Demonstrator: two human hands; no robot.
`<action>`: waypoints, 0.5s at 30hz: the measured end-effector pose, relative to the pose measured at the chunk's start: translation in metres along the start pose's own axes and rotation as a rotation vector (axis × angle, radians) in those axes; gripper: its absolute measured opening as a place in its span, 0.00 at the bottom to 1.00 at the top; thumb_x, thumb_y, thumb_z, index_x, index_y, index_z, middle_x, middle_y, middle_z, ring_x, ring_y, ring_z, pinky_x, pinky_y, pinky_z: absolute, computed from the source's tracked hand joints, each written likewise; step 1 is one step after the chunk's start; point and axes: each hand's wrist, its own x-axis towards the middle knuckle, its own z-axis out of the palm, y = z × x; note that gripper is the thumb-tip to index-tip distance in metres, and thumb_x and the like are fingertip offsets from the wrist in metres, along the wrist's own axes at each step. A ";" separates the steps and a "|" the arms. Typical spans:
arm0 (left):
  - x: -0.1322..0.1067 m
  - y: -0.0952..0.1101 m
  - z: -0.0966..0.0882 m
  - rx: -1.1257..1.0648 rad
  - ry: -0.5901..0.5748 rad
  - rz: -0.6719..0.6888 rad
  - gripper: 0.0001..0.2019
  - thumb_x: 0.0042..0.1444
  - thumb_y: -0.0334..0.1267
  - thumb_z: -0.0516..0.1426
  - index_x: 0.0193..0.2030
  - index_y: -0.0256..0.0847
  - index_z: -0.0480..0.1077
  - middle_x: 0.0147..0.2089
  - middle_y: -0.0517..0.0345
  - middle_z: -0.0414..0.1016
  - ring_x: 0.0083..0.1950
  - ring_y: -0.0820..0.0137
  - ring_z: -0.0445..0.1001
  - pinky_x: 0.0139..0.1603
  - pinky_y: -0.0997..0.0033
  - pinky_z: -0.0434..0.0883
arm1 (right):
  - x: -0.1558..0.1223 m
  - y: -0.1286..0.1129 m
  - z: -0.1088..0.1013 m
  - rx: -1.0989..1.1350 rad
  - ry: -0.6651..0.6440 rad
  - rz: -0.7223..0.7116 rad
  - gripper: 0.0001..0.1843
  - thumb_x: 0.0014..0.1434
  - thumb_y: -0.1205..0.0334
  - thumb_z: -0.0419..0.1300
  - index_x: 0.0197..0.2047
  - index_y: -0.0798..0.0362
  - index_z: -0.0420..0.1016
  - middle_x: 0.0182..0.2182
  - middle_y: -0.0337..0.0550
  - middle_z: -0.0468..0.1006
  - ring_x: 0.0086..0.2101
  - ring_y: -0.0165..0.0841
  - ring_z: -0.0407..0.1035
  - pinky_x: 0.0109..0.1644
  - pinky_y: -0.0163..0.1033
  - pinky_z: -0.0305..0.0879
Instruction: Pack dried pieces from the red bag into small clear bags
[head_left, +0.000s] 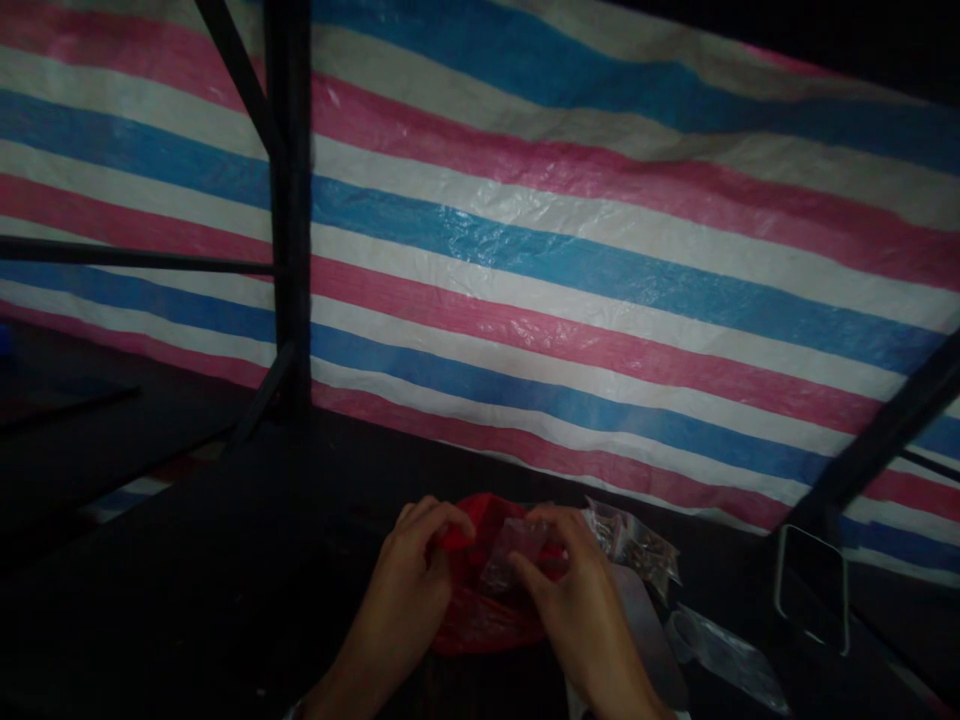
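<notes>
A red plastic bag (487,632) sits at the bottom centre of the dark table, its mouth spread between my hands. My left hand (416,560) is closed on the left edge of the bag's rim, thumb against bent fingers. My right hand (574,570) pinches a small clear plastic bag (508,562) over the mouth of the red one. What the small bag contains is too dim to make out. The inside of the red bag is mostly hidden by it and by my fingers.
Small clear bags of metal parts (649,555) lie right of my right hand. Nearby are a grey flat object (646,625), a clear plastic packet (727,655) and a phone (811,590). Behind stand a black frame post (291,220) and a striped plastic sheet (600,260).
</notes>
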 end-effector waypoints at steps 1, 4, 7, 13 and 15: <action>0.000 0.000 -0.001 -0.008 -0.001 0.004 0.19 0.50 0.20 0.47 0.34 0.47 0.73 0.37 0.59 0.76 0.45 0.62 0.75 0.48 0.61 0.69 | 0.000 -0.003 0.000 -0.002 -0.009 -0.009 0.19 0.52 0.77 0.67 0.44 0.46 0.79 0.45 0.39 0.79 0.47 0.40 0.76 0.54 0.43 0.72; 0.000 -0.001 -0.004 -0.018 -0.001 0.007 0.19 0.49 0.20 0.47 0.34 0.47 0.73 0.37 0.59 0.78 0.45 0.62 0.75 0.48 0.61 0.68 | 0.000 -0.010 -0.002 -0.014 -0.034 -0.034 0.19 0.53 0.77 0.66 0.44 0.45 0.80 0.44 0.39 0.80 0.47 0.39 0.77 0.54 0.43 0.72; 0.000 -0.001 -0.008 -0.007 0.001 -0.002 0.19 0.48 0.20 0.47 0.33 0.47 0.73 0.37 0.59 0.77 0.45 0.61 0.74 0.48 0.61 0.68 | 0.002 -0.011 -0.001 -0.037 -0.067 -0.009 0.17 0.53 0.75 0.67 0.43 0.46 0.80 0.44 0.40 0.80 0.46 0.41 0.77 0.54 0.44 0.72; 0.000 -0.004 -0.013 0.033 -0.028 -0.011 0.21 0.46 0.19 0.47 0.33 0.47 0.74 0.36 0.58 0.77 0.44 0.60 0.72 0.46 0.61 0.67 | 0.013 -0.014 -0.005 0.012 0.016 0.067 0.11 0.54 0.62 0.69 0.42 0.47 0.81 0.42 0.44 0.82 0.42 0.44 0.78 0.49 0.46 0.74; -0.001 -0.003 -0.015 0.046 -0.031 -0.005 0.21 0.45 0.19 0.47 0.32 0.47 0.75 0.35 0.58 0.76 0.45 0.60 0.72 0.46 0.61 0.67 | 0.021 -0.014 -0.028 0.052 0.128 0.161 0.20 0.55 0.47 0.68 0.47 0.48 0.80 0.40 0.47 0.83 0.37 0.44 0.78 0.41 0.45 0.74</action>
